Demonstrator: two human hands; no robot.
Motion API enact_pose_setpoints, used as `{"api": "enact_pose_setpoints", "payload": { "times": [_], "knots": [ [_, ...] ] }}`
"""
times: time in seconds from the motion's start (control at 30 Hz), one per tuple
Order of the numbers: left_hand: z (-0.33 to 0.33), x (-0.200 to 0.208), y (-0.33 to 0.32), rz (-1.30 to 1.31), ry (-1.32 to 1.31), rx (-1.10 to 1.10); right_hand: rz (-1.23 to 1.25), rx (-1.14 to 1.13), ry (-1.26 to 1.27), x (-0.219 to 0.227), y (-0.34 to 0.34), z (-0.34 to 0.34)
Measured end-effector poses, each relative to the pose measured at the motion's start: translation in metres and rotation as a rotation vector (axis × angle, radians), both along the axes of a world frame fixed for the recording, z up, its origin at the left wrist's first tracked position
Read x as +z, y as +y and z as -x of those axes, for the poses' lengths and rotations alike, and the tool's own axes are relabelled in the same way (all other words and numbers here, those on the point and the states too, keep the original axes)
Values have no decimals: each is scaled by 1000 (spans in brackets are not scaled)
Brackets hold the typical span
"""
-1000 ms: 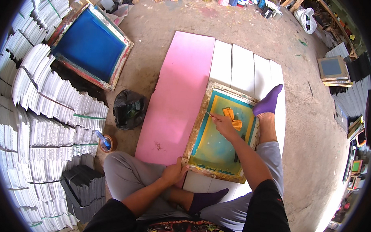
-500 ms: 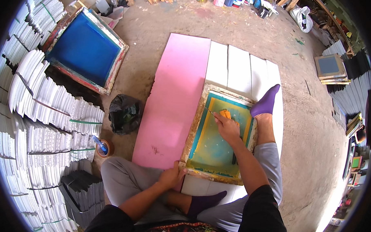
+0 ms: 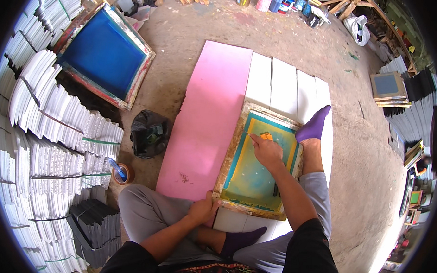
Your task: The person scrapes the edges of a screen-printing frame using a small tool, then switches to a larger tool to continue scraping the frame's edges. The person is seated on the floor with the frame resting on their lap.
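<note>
Our right hand (image 3: pixel 268 151) grips a half-hidden tool (image 3: pixel 249 134); our left hand (image 3: pixel 203 208) clasps the frame (image 3: pixel 238 132) on panels (image 3: pixel 284 86) over paint-flecked floor (image 3: pixel 366 190).

Screen frame (image 3: pixel 232 154): wood, rough, paint-crusted.
Screen mesh (image 3: pixel 249 178): taut, smooth, faint sheen.
Orange cloth (image 3: pixel 266 136), toward the frame's far edge: creased fabric, matt.
Pink sheet (image 3: pixel 207 112): smooth, matt, scuffed by its near edge.
White panels (image 3: pixel 284 86): smooth; material unclear.
Black bag (image 3: pixel 149 136), off the pink sheet's left edge: thin plastic, crumpled, glossy.
Floor (image 3: pixel 366 185): concrete-like, rough, matt.
Socks (image 3: pixel 314 128): cloth, matt.
</note>
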State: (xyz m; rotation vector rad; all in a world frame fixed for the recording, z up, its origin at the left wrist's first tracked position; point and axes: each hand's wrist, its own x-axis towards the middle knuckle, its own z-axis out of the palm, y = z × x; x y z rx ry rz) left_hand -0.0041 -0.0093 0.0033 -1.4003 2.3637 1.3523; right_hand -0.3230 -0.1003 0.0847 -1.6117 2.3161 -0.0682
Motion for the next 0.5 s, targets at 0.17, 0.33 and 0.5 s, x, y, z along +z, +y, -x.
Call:
{"api": "enact_pose_setpoints", "payload": {
  "times": [0.17, 0.33, 0.5],
  "knots": [
    [1, 3, -1, -37, -29, -17, -143, 43, 122, 15, -14, -20],
    [2, 9, -3, -32, 3, -16, -190, 50, 172, 6, -22, -33],
    [3, 3, -4, -11, -25, -17, 24, 95, -9, -14, -8, 3]
  ]
}}
